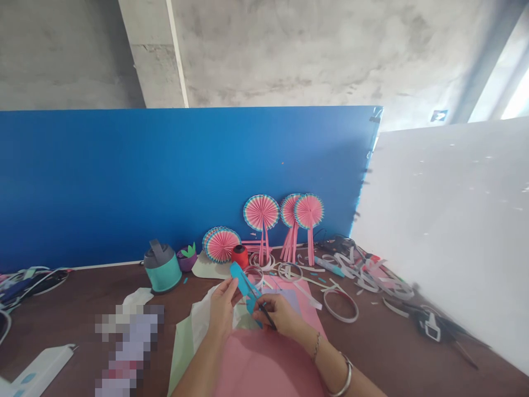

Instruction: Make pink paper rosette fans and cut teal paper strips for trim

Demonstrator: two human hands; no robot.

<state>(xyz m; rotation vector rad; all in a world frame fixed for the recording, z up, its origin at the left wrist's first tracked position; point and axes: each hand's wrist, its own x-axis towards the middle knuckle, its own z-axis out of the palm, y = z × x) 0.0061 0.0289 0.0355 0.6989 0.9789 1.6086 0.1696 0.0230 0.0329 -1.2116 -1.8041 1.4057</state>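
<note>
My left hand [222,306] pinches a long blue paper strip [243,284] that rises up and to the left over the table. My right hand [279,314] is closed round small dark-handled scissors [264,314], whose blades meet the lower part of the strip. Both hands hover above a pink paper sheet [264,364] and a pale green sheet [182,347]. Bangles circle my right wrist.
Pink pleated paper fans with blue rims [261,212] lean on a blue partition [165,176]. Nearby stand a teal lidded container [162,268], a red thread spool [240,255], white tape rings [341,305] and paper scraps. A white partition [454,220] closes the right side.
</note>
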